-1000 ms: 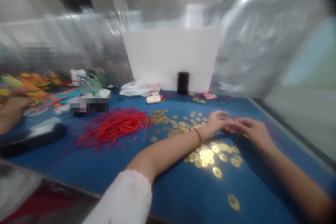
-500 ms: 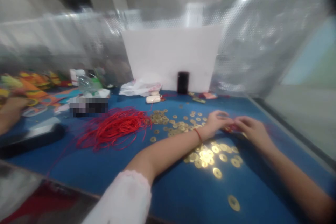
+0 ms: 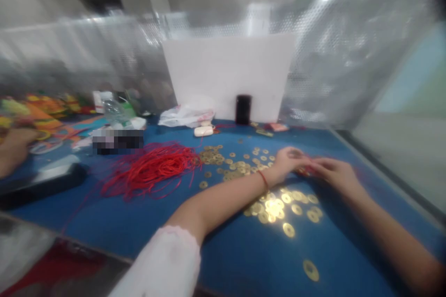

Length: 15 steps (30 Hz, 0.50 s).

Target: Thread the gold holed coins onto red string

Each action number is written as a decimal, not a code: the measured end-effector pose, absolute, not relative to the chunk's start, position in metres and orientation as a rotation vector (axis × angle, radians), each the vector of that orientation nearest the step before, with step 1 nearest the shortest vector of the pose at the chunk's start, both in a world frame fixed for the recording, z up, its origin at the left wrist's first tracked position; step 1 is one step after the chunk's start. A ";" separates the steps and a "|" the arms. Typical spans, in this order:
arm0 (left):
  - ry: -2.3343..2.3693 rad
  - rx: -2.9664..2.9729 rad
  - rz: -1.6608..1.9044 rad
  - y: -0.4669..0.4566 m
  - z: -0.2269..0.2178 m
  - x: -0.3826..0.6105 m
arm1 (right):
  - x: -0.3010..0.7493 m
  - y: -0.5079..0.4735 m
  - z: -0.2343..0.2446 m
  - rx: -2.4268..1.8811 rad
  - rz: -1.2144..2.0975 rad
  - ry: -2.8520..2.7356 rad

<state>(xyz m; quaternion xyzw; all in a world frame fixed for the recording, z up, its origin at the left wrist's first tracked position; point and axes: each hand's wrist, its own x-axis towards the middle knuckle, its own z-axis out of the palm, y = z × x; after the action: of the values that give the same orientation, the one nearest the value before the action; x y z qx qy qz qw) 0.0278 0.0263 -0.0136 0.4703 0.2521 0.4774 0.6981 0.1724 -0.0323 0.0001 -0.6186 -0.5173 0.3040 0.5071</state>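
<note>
My left hand and my right hand meet fingertip to fingertip over the blue table, both pinched around a small red piece that looks like cord with a coin; blur hides the detail. A red string bracelet circles my left wrist. Several brass coins with square holes lie just below my hands, and more coins spread to the left of them. A loose heap of red cord lies further left on the table.
A white board and a dark cylinder stand at the back, with a plastic bag and a white case. Another person's hand rests at far left beside colourful items and a black object. Bubble wrap walls the table.
Nothing moves beyond small finger shifts; both hands stay pinched together at the same spot.
</note>
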 end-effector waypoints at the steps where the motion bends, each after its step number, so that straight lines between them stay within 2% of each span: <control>1: 0.555 1.051 1.062 0.026 -0.014 0.028 | 0.172 -0.033 0.001 -1.489 0.730 -1.249; 9: 0.561 1.016 1.014 0.026 -0.014 0.028 | 0.162 -0.044 0.022 -1.497 0.601 -1.221; 15: 0.596 0.957 1.011 0.023 -0.008 0.026 | 0.157 -0.046 0.025 -1.478 0.624 -1.208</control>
<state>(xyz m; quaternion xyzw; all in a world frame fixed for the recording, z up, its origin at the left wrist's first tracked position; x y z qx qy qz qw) 0.0263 0.0234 -0.0078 0.4340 0.2703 0.4585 0.7269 0.1570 -0.0464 0.0248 -0.6210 -0.5074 0.2623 0.5367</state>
